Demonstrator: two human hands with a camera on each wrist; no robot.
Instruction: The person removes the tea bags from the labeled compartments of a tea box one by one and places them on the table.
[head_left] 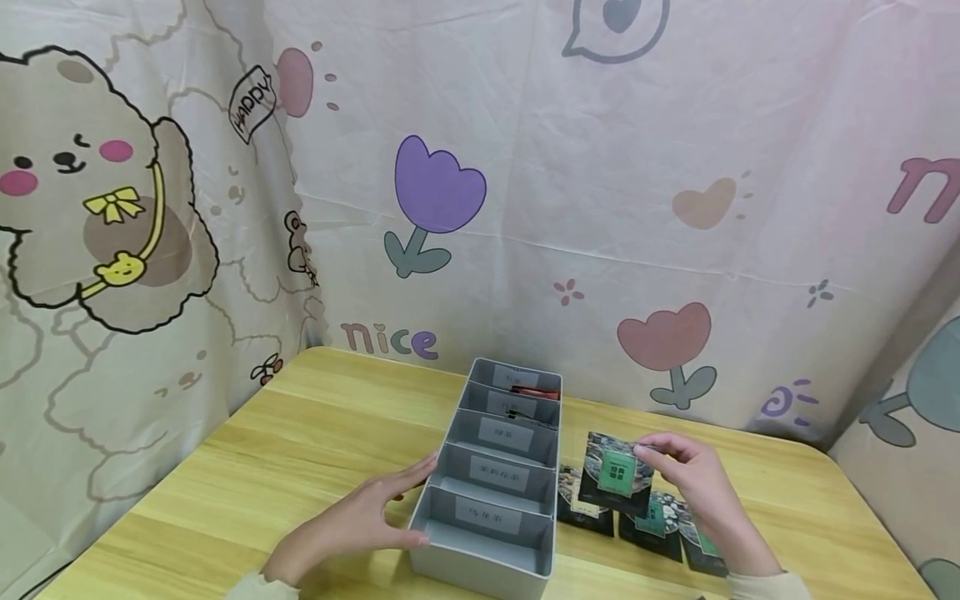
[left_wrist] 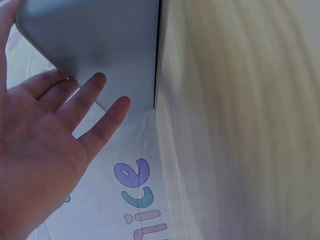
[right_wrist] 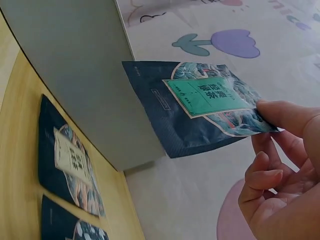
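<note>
My right hand [head_left: 693,471] pinches a dark sachet with a green label [head_left: 617,472] by its edge, thumb on top, above the table just right of a grey divided box [head_left: 487,575]. In the right wrist view the same sachet [right_wrist: 195,102] shows its printed front. My left hand [head_left: 363,512] rests against the box's left side; in the left wrist view the fingers of this hand [left_wrist: 45,130] are spread and fairly straight along the wall. The box has several labelled compartments in a row. A red packet [head_left: 536,392] lies in the farthest one, and a dark packet [head_left: 528,417] in the second.
On the wooden table [head_left: 300,442] right of the box lie a sachet with a cream label [head_left: 585,521], one with a teal label [head_left: 652,533] and a third sachet [head_left: 703,546], partly behind my right arm. A printed curtain [head_left: 525,208] hangs behind the table.
</note>
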